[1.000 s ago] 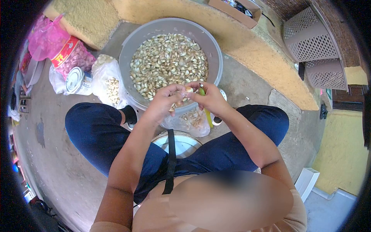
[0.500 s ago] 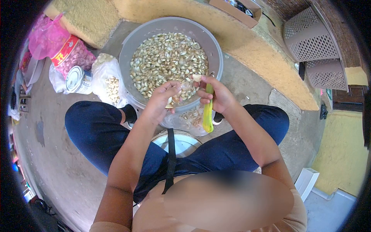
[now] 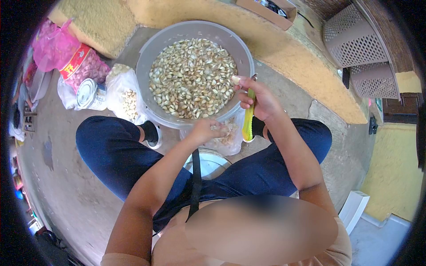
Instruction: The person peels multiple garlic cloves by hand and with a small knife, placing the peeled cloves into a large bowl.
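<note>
My right hand (image 3: 262,103) is closed around a knife with a yellow-green handle (image 3: 248,122), its short blade end pointing up and away from me. Between that hand's thumb and fingertip sits a pale garlic clove (image 3: 236,80), just off the basin's right rim. My left hand (image 3: 207,132) is lower, its fingers apart above a clear plastic bag of garlic skins (image 3: 227,141); no clove shows in it. In front of both hands stands a big grey basin (image 3: 145,57), with many garlic cloves (image 3: 193,75) inside.
Left of the basin are a clear bag of peeled cloves (image 3: 129,104), a tin can (image 3: 91,94) and a pink net bag of garlic (image 3: 84,66). A white lidded bucket (image 3: 208,164) is between my legs. A low yellow wall (image 3: 293,57) runs behind, with a cardboard box (image 3: 266,12) on it.
My left hand has moved down from the basin's front edge to the bag of skins, its fingers parting. My right hand has shifted slightly right, keeping the knife and clove.
</note>
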Motion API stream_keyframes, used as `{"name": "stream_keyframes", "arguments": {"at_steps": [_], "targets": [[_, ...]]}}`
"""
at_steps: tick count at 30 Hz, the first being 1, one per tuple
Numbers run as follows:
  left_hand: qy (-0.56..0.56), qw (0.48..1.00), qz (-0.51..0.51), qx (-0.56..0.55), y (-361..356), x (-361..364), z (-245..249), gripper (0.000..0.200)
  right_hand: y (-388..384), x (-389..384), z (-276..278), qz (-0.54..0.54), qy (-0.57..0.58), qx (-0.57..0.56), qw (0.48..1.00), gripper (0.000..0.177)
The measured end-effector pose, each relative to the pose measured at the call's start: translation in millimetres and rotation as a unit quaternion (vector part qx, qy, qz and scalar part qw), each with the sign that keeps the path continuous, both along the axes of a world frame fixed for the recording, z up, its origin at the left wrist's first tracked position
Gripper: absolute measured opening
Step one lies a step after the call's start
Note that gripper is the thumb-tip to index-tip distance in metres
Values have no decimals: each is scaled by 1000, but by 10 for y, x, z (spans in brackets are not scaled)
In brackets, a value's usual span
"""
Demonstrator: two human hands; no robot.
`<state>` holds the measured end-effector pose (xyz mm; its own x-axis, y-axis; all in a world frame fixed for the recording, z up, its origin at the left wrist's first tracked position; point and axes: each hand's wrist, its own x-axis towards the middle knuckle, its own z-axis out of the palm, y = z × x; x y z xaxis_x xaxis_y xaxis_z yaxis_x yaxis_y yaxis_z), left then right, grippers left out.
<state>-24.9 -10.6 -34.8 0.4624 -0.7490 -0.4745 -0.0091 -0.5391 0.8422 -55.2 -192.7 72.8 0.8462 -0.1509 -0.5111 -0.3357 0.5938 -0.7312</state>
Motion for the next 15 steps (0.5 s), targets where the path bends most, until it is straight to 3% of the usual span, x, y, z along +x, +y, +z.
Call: {"name": "stream_keyframes", "arguments": {"at_steps": [3,6,9,12,15], "targets": [[25,998,-35,54,-73,-28,-98,22,3,-11,4,25,1,-16,1000,30],[66,995,-65,29,-86,-28,-339,21,-14,-8,-37,41,10,-43,998,26],[-8,993,-106,-57,-86,-54,-439,21,-75,10,-157,60,30,-76,995,23],[79,989,-93,87,-106,-64,-259,21,-115,47,-263,65,59,-115,989,20],[-2,997,-78,-12,-60,-111,-704,23,-193,93,-492,84,91,-154,980,20]]}}
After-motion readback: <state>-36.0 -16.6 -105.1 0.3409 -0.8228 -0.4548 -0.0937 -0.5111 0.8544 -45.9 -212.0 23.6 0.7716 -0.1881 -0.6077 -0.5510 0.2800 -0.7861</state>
